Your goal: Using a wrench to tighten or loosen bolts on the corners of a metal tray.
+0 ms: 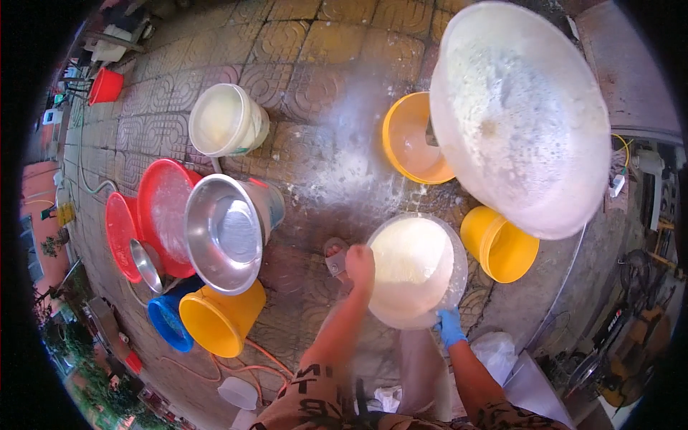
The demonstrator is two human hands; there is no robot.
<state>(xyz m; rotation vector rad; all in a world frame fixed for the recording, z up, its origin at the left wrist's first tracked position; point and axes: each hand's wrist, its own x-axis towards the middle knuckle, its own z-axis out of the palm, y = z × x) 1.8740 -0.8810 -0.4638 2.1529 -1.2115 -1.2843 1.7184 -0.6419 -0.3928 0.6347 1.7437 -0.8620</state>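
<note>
A white bucket (pixel 410 261) holding a pale, creamy substance is in front of me at lower centre. My bare left hand (pixel 360 266) grips its left rim, fingers curled. My right hand (pixel 449 326), in a blue glove, grips the rim at lower right. My sandalled foot (pixel 335 261) shows just left of the bucket. A very large pale basin (pixel 519 125), dusted with white powder, stands tilted at upper right. It partly covers a yellow bucket (pixel 408 136). Another yellow bucket (pixel 512 247) is right of the one I hold.
A lidded white bucket (pixel 222 118) stands at upper left. Steel bowls (pixel 222 233), red basins (pixel 161 215), a blue container (pixel 168 322) and a yellow bucket (pixel 222 322) cluster at left. An orange hose (pixel 265 369), a white bag (pixel 494 351) and tools (pixel 638 330) lie around. The paving (pixel 337 165) is dusted white.
</note>
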